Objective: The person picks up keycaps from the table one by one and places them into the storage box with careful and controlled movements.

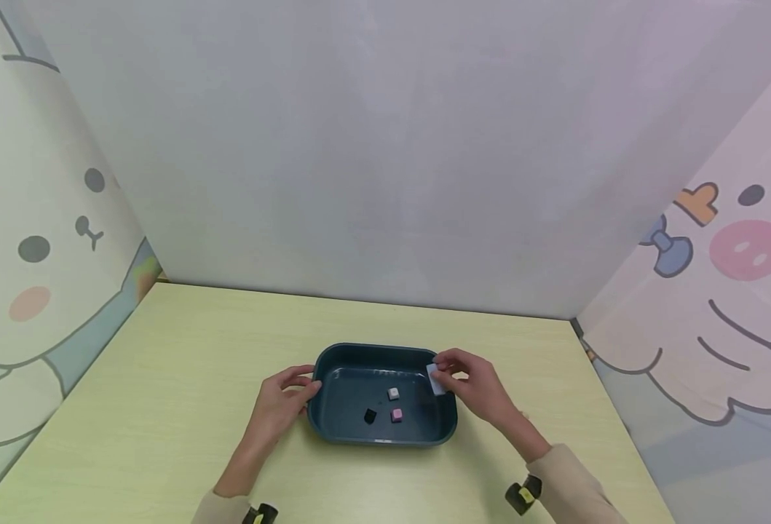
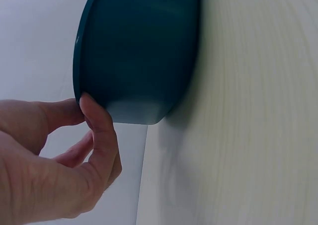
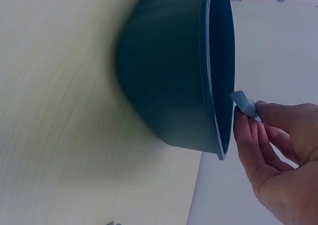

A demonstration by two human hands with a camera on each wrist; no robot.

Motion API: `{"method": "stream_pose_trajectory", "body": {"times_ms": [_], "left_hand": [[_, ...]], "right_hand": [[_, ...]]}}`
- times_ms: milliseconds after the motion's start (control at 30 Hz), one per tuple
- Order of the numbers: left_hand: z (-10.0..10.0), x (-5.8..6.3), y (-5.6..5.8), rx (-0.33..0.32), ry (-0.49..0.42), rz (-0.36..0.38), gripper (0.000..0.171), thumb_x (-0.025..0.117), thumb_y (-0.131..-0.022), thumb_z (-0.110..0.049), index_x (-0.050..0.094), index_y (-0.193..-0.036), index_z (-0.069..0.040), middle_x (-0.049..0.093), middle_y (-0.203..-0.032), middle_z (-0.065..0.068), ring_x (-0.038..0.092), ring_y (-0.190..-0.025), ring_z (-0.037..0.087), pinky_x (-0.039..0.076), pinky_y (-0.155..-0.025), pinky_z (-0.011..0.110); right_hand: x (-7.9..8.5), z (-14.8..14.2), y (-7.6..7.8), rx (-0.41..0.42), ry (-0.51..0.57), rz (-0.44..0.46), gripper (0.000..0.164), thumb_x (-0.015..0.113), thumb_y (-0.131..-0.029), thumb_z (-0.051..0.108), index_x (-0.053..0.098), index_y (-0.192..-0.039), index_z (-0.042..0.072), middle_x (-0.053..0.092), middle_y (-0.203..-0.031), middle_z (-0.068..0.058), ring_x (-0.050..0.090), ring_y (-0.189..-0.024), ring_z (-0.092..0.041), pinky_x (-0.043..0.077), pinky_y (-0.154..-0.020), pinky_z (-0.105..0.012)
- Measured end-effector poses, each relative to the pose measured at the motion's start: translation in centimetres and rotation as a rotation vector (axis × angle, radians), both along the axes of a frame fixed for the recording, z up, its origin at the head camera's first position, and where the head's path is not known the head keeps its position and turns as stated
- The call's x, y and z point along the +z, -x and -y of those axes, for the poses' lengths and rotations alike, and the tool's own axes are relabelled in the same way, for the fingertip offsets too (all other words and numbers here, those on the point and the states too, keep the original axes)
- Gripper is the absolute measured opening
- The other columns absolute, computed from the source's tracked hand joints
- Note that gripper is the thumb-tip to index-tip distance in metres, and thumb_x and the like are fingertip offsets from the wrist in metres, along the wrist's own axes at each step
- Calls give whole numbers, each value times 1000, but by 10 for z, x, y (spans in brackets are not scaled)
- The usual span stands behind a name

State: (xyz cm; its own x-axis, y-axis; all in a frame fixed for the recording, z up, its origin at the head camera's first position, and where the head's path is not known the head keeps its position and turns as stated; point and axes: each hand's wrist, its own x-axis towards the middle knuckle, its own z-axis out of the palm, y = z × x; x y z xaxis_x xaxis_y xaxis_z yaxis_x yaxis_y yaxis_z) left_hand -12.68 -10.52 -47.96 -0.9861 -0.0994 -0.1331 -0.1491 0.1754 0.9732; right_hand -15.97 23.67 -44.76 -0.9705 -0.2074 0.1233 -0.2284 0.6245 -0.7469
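A dark teal plastic basin (image 1: pixel 378 442) rests on the table, its open side up. Inside lie a small white cube-like piece (image 1: pixel 394 394), a pink one (image 1: pixel 396 415) and a black one (image 1: pixel 370 416). At the basin's left end my left hand (image 1: pixel 280 404) pinches the rim, thumb on the inner side and fingers outside, as the left wrist view also shows. Over the right end, my right hand (image 1: pixel 480 386) pinches a small, flat, pale blue piece (image 3: pixel 244 105) between thumb and fingers, by the rim. What that piece is made of, I cannot tell.
The pale yellow wood-grain table (image 1: pixel 182 378) surrounds the basin. A plain light curtain-like wall (image 1: pixel 359 182) stands behind the table's far edge. Walls with cartoon animals flank it on the left (image 1: pixel 44 175) and right (image 1: pixel 719 327).
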Motion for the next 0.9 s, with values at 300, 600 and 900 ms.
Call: {"method": "stream_pose_trajectory", "body": {"times_ms": [300,600,900], "left_hand": [[-1,1,1,-3,1,2,35,75,-95,-10,67,-128,1,69,-101,13,69,-80,26,56,-64,30],[0,1,1,-12,3,-1,39,75,-95,-12,65,-129,3,69,-103,14,69,-77,25,56,-63,30],[1,0,0,-15,-10,-1,41,75,-95,-12,64,-130,5,69,-103,14,68,-77,25,55,-61,29]], "right_hand": [[3,6,5,47,2,4,20,77,-93,11,72,-111,10,69,-95,0,66,-85,-16,57,-73,-23],[3,15,12,51,-9,9,21,78,-92,10,72,-112,6,69,-95,0,66,-84,-15,56,-74,-23],[5,22,15,98,-13,-2,20,76,-93,10,71,-112,7,70,-98,-2,67,-87,-16,56,-77,-23]]}}
